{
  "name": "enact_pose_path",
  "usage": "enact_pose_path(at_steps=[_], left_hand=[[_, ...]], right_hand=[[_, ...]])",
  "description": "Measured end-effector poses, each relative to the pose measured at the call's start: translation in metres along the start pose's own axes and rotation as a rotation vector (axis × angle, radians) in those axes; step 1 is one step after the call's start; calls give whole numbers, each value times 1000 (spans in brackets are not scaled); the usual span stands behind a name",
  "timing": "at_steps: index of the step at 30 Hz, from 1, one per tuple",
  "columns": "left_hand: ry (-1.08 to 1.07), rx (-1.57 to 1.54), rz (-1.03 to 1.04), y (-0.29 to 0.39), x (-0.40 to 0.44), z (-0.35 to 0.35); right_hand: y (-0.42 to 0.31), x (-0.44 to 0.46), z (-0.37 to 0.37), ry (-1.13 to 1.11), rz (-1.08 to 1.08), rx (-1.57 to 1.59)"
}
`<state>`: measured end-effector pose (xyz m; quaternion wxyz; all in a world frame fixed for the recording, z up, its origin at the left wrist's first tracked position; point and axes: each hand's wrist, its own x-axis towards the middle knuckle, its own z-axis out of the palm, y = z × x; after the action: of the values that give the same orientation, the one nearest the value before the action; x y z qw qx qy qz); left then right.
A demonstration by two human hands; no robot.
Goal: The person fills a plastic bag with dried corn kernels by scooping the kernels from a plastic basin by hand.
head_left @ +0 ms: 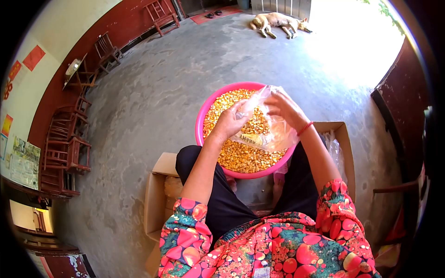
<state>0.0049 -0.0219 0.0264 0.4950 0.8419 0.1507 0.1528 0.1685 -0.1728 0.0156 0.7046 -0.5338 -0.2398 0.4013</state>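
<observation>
A pink basin [200, 121] filled with loose yellow corn kernels [236, 155] stands in front of me, between my knees. Over the corn, a clear plastic bag [278, 129] with dark and yellow print hangs from my hands. My left hand [230, 121] pinches one side of the bag's upper edge. At the opposite side, my right hand [283, 105] is raised with its fingers bent at the bag's mouth, partly behind the film. A red cord circles my right wrist.
Cardboard boxes stand at both sides, one with brown packs [173, 186] at left, one with clear plastic bags [334, 153] at right. Wooden chairs [65, 139] line the left wall. A dog [278, 23] lies on the concrete floor [139, 92] near the bright doorway.
</observation>
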Motion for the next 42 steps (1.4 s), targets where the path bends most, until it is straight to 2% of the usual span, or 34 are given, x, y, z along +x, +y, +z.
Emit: enact_pose_path(at_steps=[1, 3, 5, 7, 9, 11, 13, 14, 16, 17, 19, 20, 23, 24, 27, 28, 31, 35, 37, 38, 42], left_hand=[[0, 1, -1, 1, 0, -1], [-133, -97, -67, 1, 0, -1], [-74, -176, -85, -3, 3, 0], [-11, -256, -111, -3, 4, 1], [207, -525, -113, 11, 5, 1], [223, -525, -165, 11, 6, 0], [251, -463, -46, 4, 9, 3], [236, -482, -60, 7, 6, 3], [231, -414, -36, 6, 5, 3], [228, -348, -13, 6, 5, 3], [262, -358, 1, 7, 4, 6], [269, -360, -4, 8, 3, 6], [275, -356, -4, 11, 1, 4], [269, -350, 0, 10, 0, 3], [193, -310, -16, 3, 0, -1], [185, -291, -37, 6, -1, -1], [205, -309, -24, 9, -1, 4], [195, -275, -26, 8, 0, 3], [187, -213, -7, 7, -1, 3], [187, -233, -10, 8, -2, 3], [200, -234, -54, 6, -1, 2]], right_hand=[[-5, 7, 1, 63, -47, -10], [-11, 10, 2, 97, -64, 33], [-17, 9, 5, 51, -111, -458], [-11, -5, 17, 42, -453, -741], [-35, -45, 54, -168, -107, -681], [-37, -69, 79, -543, 90, -630], [7, -63, 87, -771, -264, -872], [27, -59, 90, -767, -266, -871], [59, -49, 96, -488, -450, -1127], [69, -43, 101, -487, -451, -1127], [87, -33, 110, -219, -384, -1168], [95, -29, 110, -219, -384, -1167], [124, -14, 109, -172, -1102, -2278], [147, -4, 101, -301, -681, -1387], [132, -16, 96, -297, -678, -1349], [111, -28, 99, -377, -503, -1311], [124, -27, 88, -373, -507, -1456], [120, -27, 74, -463, -485, -1408], [132, -21, 72, -271, -1027, -2112], [135, -21, 71, -269, -1026, -2113], [142, -21, 69, -159, -754, -1355]])
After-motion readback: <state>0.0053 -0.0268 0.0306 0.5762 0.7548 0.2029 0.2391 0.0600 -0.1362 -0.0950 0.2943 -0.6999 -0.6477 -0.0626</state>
